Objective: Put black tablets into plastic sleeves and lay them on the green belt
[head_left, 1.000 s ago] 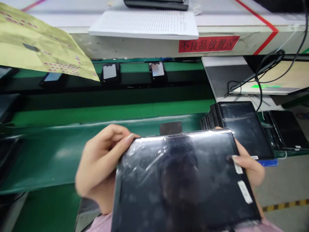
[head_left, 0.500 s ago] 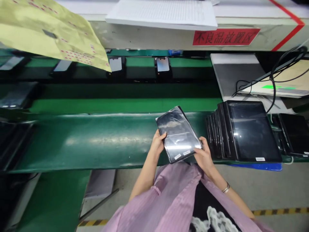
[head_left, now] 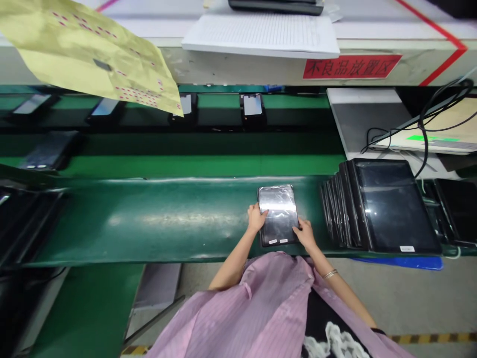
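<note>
Both hands, left hand (head_left: pixel 256 218) and right hand (head_left: pixel 304 233), grip a film-wrapped tablet (head_left: pixel 278 215) by its edges on the counter (head_left: pixel 149 219); likely stiff, slippery, fragile.

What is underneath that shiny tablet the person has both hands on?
The tablet lies on the dark green belt, left hand and right hand at its edges. Whatever lies directly beneath it is covered.

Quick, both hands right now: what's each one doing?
Left hand: closed on the left edge of the wrapped tablet, which lies on the green belt.
Right hand: holding the tablet's lower right corner.
</note>
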`<action>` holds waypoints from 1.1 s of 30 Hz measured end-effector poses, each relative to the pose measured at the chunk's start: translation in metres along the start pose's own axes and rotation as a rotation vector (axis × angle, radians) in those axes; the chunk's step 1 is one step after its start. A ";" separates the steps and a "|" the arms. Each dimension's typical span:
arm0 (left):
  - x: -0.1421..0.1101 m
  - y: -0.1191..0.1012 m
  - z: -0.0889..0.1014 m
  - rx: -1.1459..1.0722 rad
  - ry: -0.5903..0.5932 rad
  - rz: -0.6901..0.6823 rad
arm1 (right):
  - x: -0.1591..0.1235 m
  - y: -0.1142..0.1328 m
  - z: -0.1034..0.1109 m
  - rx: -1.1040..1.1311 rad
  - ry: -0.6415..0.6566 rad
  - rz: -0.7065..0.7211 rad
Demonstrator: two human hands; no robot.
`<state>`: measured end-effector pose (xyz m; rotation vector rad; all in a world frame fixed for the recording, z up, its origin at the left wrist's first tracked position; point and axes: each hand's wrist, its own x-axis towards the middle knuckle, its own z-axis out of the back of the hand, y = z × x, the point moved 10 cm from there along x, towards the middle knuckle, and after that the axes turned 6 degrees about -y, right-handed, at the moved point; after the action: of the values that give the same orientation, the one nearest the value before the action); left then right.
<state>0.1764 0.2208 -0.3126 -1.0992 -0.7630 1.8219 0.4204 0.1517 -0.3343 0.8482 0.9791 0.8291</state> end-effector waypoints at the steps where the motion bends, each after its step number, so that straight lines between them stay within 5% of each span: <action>1: 0.000 0.000 0.006 0.064 -0.032 -0.013 | 0.003 -0.006 0.000 -0.040 -0.003 -0.013; 5: -0.006 0.007 0.024 0.231 -0.106 0.000 | 0.007 -0.021 -0.006 -0.121 0.039 -0.050; 10: -0.030 0.041 0.016 0.294 -0.053 0.136 | 0.005 -0.016 -0.012 -0.090 0.109 -0.031; 19: -0.043 0.060 -0.010 -0.036 0.076 0.186 | -0.002 -0.002 -0.017 0.040 0.241 0.010; 26: -0.061 0.079 -0.025 -0.106 -0.025 0.251 | 0.004 -0.007 -0.010 0.078 0.273 0.011; 33: -0.069 0.087 -0.010 -0.087 -0.141 0.276 | -0.005 -0.011 -0.020 0.134 0.414 0.003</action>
<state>0.1720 0.1207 -0.3622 -1.1895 -0.8110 2.1332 0.4023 0.1475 -0.3489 0.8070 1.4097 0.9713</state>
